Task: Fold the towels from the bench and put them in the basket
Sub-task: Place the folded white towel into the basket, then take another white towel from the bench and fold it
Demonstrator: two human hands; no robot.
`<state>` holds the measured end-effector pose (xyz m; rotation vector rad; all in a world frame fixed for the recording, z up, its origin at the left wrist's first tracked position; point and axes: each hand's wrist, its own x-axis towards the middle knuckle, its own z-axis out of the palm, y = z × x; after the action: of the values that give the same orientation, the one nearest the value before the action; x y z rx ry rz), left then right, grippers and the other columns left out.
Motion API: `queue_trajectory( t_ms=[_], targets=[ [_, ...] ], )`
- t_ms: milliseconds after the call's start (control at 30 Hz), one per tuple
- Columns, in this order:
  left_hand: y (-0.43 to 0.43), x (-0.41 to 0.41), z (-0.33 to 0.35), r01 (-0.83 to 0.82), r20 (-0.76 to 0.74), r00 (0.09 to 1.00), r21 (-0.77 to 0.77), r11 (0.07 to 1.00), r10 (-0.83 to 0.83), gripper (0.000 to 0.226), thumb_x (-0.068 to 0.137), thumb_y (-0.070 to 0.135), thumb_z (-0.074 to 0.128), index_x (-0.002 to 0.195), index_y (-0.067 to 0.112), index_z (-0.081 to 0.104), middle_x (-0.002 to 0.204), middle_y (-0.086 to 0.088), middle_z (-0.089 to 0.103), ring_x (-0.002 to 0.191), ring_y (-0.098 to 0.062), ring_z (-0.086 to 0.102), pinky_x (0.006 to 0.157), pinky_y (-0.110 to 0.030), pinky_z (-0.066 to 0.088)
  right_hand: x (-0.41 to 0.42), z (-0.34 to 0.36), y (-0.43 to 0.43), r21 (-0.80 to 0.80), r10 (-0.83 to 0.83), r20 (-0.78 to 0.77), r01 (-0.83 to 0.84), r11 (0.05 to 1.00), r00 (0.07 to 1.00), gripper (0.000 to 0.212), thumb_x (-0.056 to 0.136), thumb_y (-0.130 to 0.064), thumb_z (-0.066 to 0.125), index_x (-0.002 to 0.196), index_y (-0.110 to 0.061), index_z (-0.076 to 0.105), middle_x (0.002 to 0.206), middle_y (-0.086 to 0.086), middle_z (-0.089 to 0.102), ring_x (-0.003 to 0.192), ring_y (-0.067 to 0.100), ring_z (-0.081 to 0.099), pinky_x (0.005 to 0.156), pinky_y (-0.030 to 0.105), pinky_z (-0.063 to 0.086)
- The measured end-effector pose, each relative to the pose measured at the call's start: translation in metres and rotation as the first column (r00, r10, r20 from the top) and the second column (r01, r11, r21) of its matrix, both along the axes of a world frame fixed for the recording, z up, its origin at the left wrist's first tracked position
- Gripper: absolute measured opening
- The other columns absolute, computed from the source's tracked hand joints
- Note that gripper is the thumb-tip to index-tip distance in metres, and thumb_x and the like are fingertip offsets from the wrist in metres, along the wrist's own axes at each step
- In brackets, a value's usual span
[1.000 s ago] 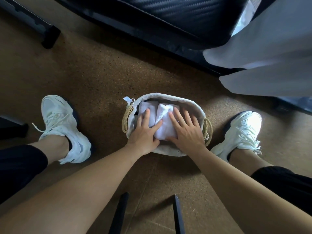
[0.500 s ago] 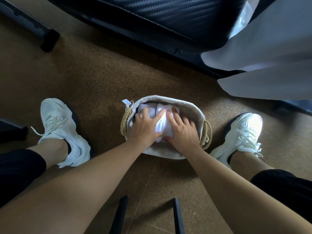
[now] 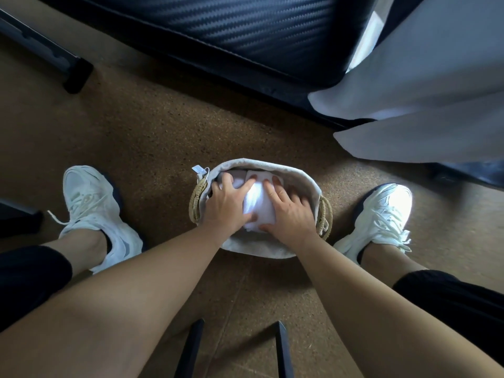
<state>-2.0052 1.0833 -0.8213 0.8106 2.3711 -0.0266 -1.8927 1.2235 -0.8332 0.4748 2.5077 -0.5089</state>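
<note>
A small oval cloth basket [image 3: 261, 249] with rope handles stands on the cork floor between my feet. Folded white towels [image 3: 259, 203] fill it. My left hand [image 3: 227, 205] lies flat on the left side of the towels, fingers spread and pressing down. On the right side my right hand [image 3: 289, 211] presses down the same way, its fingers reaching toward the far rim. Another unfolded white towel [image 3: 422, 91] hangs over the dark bench [image 3: 218, 31] at the upper right.
My white sneakers [image 3: 95, 211] [image 3: 381, 216] stand on either side of the basket. A black bench leg [image 3: 62, 61] crosses the upper left. Two dark bars [image 3: 282, 350] rise from the bottom edge. A paper tag [image 3: 199, 170] hangs at the basket's left rim.
Both hands have slid farther into the basket and pushed the towels deeper. The basket and my feet stay where they were.
</note>
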Motion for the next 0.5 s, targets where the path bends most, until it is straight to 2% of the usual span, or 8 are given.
queue_trajectory(
  t_ms=[67,133,200,233,300,367,433,500],
  targets=[
    [-0.001,0.001,0.008,-0.006,0.033,0.999,0.0,1.0,0.006,0.101,0.077,0.06,0.076,0.157,0.042,0.017,0.138,-0.012,0.031,0.123,-0.034,0.044,0.089,-0.044,0.055,-0.001,0.011,0.008,-0.044,0.038,0.002,-0.038,0.998,0.999,0.104,0.082,-0.064,0.067,0.16,-0.031,0.006,0.167,0.002,0.022,0.138,0.031,0.045,0.111,0.046,0.04],
    [-0.001,0.0,0.02,-0.015,0.08,0.997,-0.006,1.0,0.016,0.098,0.081,0.06,0.072,0.157,0.042,0.014,0.146,-0.013,0.027,0.129,-0.036,0.042,0.093,-0.046,0.053,-0.001,0.024,0.014,-0.077,0.039,-0.033,-0.042,0.996,0.999,0.097,0.085,-0.058,0.068,0.16,-0.026,0.017,0.165,0.002,0.029,0.138,0.027,0.046,0.112,0.043,0.04],
    [-0.002,-0.001,0.036,-0.011,0.112,0.994,-0.002,1.0,0.011,0.093,0.084,0.06,0.069,0.157,0.039,0.017,0.153,-0.015,0.023,0.136,-0.037,0.039,0.1,-0.046,0.05,-0.002,0.043,0.02,-0.068,-0.021,-0.059,0.017,0.998,0.998,0.085,0.087,-0.053,0.07,0.156,-0.025,0.03,0.153,-0.001,0.049,0.133,0.022,0.053,0.109,0.04,0.045],
    [-0.003,-0.002,0.045,-0.015,0.114,0.993,0.01,1.0,0.014,0.09,0.084,0.059,0.069,0.157,0.037,0.021,0.155,-0.015,0.023,0.138,-0.036,0.039,0.103,-0.046,0.049,-0.003,0.056,0.023,-0.058,-0.048,-0.048,0.045,0.997,0.998,0.078,0.088,-0.049,0.071,0.154,-0.026,0.034,0.142,-0.003,0.06,0.125,0.02,0.06,0.103,0.038,0.05],
    [-0.006,-0.005,0.066,-0.049,0.109,0.993,0.033,0.998,0.045,0.084,0.085,0.06,0.069,0.155,0.035,0.029,0.156,-0.011,0.028,0.14,-0.033,0.04,0.107,-0.046,0.047,-0.006,0.086,0.027,-0.072,-0.098,0.021,0.099,0.992,0.995,0.058,0.094,-0.04,0.067,0.146,-0.028,0.044,0.122,-0.003,0.07,0.105,0.019,0.069,0.088,0.033,0.058],
    [-0.008,-0.008,0.091,-0.086,0.116,0.99,0.057,0.995,0.079,0.072,0.087,0.057,0.067,0.15,0.034,0.041,0.155,-0.006,0.036,0.14,-0.029,0.042,0.111,-0.046,0.043,-0.006,0.119,0.031,-0.097,-0.106,0.103,0.116,0.989,0.989,0.032,0.101,-0.031,0.056,0.132,-0.025,0.059,0.112,0.0,0.071,0.096,0.02,0.068,0.08,0.029,0.057],
    [-0.008,-0.009,0.12,-0.152,0.149,0.979,0.081,0.985,0.138,0.057,0.091,0.051,0.066,0.143,0.033,0.051,0.15,0.0,0.047,0.136,-0.027,0.047,0.11,-0.045,0.045,-0.004,0.152,0.034,-0.081,-0.091,0.1,0.099,0.992,0.991,0.025,0.103,-0.026,0.048,0.121,-0.023,0.066,0.106,0.003,0.072,0.089,0.022,0.069,0.076,0.031,0.058],
    [-0.006,-0.009,0.15,-0.221,0.171,0.965,0.119,0.968,0.199,0.047,0.093,0.046,0.066,0.137,0.032,0.057,0.143,0.002,0.056,0.129,-0.027,0.055,0.102,-0.046,0.052,-0.002,0.184,0.035,-0.116,-0.154,0.079,0.162,0.98,0.985,0.023,0.102,-0.026,0.05,0.115,-0.024,0.069,0.102,0.002,0.072,0.087,0.02,0.069,0.075,0.031,0.061]
  ],
)
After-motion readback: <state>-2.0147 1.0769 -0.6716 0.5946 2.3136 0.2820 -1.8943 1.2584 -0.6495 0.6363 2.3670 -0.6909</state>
